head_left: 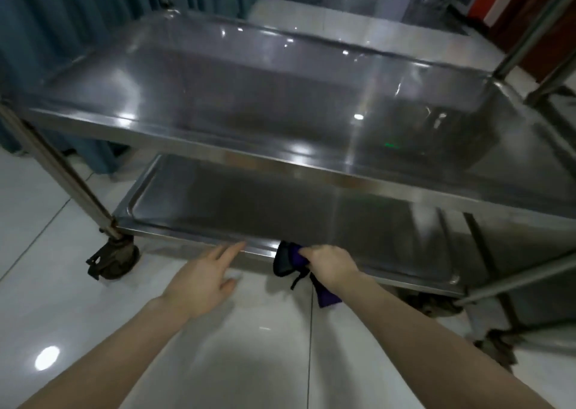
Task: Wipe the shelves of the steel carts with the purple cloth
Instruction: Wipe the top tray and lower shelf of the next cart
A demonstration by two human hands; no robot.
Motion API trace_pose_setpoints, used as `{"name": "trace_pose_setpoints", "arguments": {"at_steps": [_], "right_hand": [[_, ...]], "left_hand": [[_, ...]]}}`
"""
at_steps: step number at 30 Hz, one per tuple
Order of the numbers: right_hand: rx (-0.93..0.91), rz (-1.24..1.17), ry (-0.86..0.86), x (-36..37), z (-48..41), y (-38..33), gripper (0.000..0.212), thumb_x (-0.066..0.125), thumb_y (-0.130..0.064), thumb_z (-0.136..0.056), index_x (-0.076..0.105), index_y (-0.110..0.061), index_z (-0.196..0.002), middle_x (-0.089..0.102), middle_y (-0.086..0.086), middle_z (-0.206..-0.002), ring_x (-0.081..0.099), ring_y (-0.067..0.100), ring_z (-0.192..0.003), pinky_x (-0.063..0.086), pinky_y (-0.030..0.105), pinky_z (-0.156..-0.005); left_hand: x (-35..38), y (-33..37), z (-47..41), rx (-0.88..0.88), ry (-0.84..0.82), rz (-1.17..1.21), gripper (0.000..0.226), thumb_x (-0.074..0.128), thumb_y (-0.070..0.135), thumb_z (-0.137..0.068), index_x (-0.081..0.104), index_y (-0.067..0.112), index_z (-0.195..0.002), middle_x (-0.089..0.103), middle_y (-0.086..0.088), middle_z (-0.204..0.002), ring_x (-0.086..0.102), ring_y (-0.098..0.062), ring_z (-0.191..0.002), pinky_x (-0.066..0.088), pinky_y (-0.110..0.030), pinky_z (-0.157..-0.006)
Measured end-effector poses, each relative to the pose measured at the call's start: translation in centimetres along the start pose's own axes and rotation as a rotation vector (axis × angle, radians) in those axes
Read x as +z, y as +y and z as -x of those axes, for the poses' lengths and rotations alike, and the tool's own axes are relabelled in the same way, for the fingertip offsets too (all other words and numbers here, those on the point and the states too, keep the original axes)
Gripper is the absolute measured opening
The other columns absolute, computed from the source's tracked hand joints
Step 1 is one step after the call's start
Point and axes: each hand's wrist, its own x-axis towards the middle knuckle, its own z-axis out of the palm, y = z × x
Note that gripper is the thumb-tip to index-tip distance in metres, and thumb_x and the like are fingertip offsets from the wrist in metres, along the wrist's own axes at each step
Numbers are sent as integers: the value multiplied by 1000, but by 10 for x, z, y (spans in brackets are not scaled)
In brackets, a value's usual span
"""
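A steel cart fills the view, with an upper shelf (249, 97) and a lower shelf (280, 209) near the floor. My right hand (330, 263) grips the bunched purple cloth (291, 260) at the front rim of the lower shelf; one end of the cloth hangs down below my wrist. My left hand (202, 276) is stretched out with straight fingers, its fingertips touching or nearly at the same front rim, left of the cloth. It holds nothing.
A caster wheel (112, 260) carries the cart's front left leg (59, 168). A second steel cart (536, 253) stands close on the right. Blue curtains (62, 19) hang at the back left. The floor (93, 330) is glossy white tile.
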Motion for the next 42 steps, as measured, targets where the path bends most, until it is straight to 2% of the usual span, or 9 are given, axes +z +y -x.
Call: {"name": "trace_pose_setpoints", "arguments": {"at_steps": [5, 8, 11, 16, 21, 26, 28, 33, 42], "right_hand": [[-109, -210, 46, -82, 62, -47, 21, 46, -17, -96, 56, -16, -114, 57, 7, -119, 49, 29, -106, 43, 36, -81], [-145, -289, 7, -145, 94, -76, 27, 47, -16, -96, 57, -19, -121, 56, 4, -127, 48, 26, -116, 43, 37, -92], [-167, -287, -55, -214, 130, -100, 26, 45, -17, -97, 56, -18, -121, 55, 5, -128, 47, 28, -116, 45, 40, -91], [-237, -244, -85, -352, 188, -136, 31, 44, -17, -99, 53, -17, -129, 55, 8, -126, 46, 31, -114, 43, 40, -84], [-262, -251, 47, -493, 222, -163, 34, 48, -21, -97, 53, -23, -130, 55, 3, -130, 47, 30, -112, 40, 39, -84], [-246, -255, 240, -617, 219, -189, 35, 51, -25, -95, 55, -28, -129, 58, -2, -127, 51, 26, -114, 44, 35, -89], [-232, -278, 299, -653, 208, -200, 36, 49, -26, -97, 53, -28, -132, 57, -1, -128, 51, 25, -115, 43, 35, -91], [-198, -410, 418, -721, 168, -230, 30, 52, -25, -97, 58, -30, -126, 60, -6, -119, 55, 19, -105, 46, 36, -88], [-225, -346, 501, -813, 33, -267, 22, 51, -23, -96, 58, -26, -116, 62, -2, -111, 56, 24, -101, 47, 39, -82]], "left_hand": [[-99, 38, 57, -28, 125, 84, 26, 56, 19, -90, 63, 19, -115, 67, 3, -102, 62, -23, -90, 47, -32, -73], [-167, 51, 87, -75, 139, 103, 23, 66, 11, -82, 68, 20, -103, 69, 6, -87, 65, -20, -75, 49, -31, -63], [-237, 65, 112, -129, 109, 111, 28, 72, 9, -75, 68, 22, -99, 67, 11, -78, 64, -15, -67, 45, -25, -54], [-364, 86, 151, -195, 61, 146, 22, 68, 13, -82, 67, 24, -101, 66, 12, -84, 63, -10, -72, 48, -26, -59], [-500, 86, 170, -216, 72, 165, 12, 58, 25, -88, 58, 35, -95, 64, 13, -90, 61, -9, -83, 48, -29, -70], [-617, 70, 182, -244, 136, 133, 10, 55, 32, -89, 58, 39, -97, 64, 17, -91, 61, -9, -84, 41, -24, -59], [-651, 59, 185, -227, 201, 141, 10, 56, 32, -89, 59, 36, -97, 63, 17, -90, 60, -9, -85, 37, -23, -58], [-715, 27, 172, -177, 325, 241, 12, 59, 19, -84, 64, 25, -94, 65, 11, -85, 62, -11, -83, 50, -32, -75], [-807, -39, 73, -111, 360, 43, 22, 50, 25, -90, 59, 25, -109, 61, 10, -94, 56, -11, -87, 50, -33, -77]]}}
